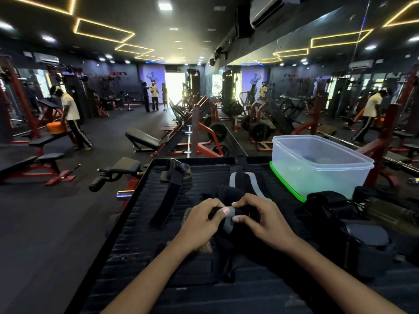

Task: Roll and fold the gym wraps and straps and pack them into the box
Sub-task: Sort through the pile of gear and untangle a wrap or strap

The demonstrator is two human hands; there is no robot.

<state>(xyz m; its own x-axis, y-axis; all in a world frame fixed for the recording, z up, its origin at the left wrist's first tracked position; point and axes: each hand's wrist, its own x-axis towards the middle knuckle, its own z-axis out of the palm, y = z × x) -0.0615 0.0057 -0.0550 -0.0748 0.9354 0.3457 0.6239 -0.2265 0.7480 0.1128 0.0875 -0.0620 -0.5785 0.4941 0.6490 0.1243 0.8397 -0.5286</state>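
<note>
— Where do the hands sit on the ribbed black rubber-topped platform (140,223)?

— Near the middle. The left hand (199,223) and right hand (263,219) meet, both pinching a rolled black-and-grey fabric wrap (227,217).

— And the clear plastic box (317,164)?

— Far right, standing on its flat green-edged lid (286,185).

— Left of the hands?

— A long black strap (169,200), running near to far.

— Right?

— A heap of black wraps and straps (335,214), near the box.

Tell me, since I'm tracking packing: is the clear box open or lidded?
Open. The clear box has no lid on top; its green lid lies underneath it.
</note>
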